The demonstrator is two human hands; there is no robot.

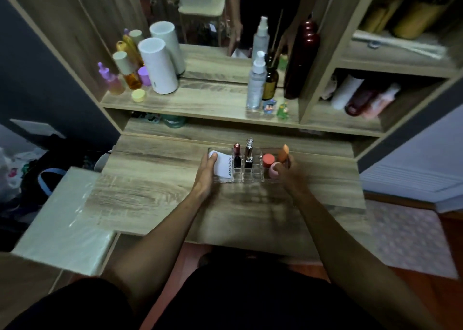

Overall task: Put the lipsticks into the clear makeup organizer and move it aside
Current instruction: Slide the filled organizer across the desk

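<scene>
The clear makeup organizer (251,176) stands on the wooden desk, a little beyond the middle. Two lipsticks stand upright in its small slots: a dark red one (236,158) and a silver-and-black one (249,153). A white tube (223,165) lies in its left section. A coral jar (268,160), a pink sponge (273,169) and an orange sponge (283,153) fill its right section. My left hand (206,174) grips the organizer's left end, and my right hand (288,174) grips its right end.
A shelf behind the desk holds a white cylinder (158,65), several small bottles (126,70), a spray bottle (256,84), a brown bottle (270,80) and two small figurines (275,108). A mirror stands behind it. A white box (62,219) sits at the desk's left.
</scene>
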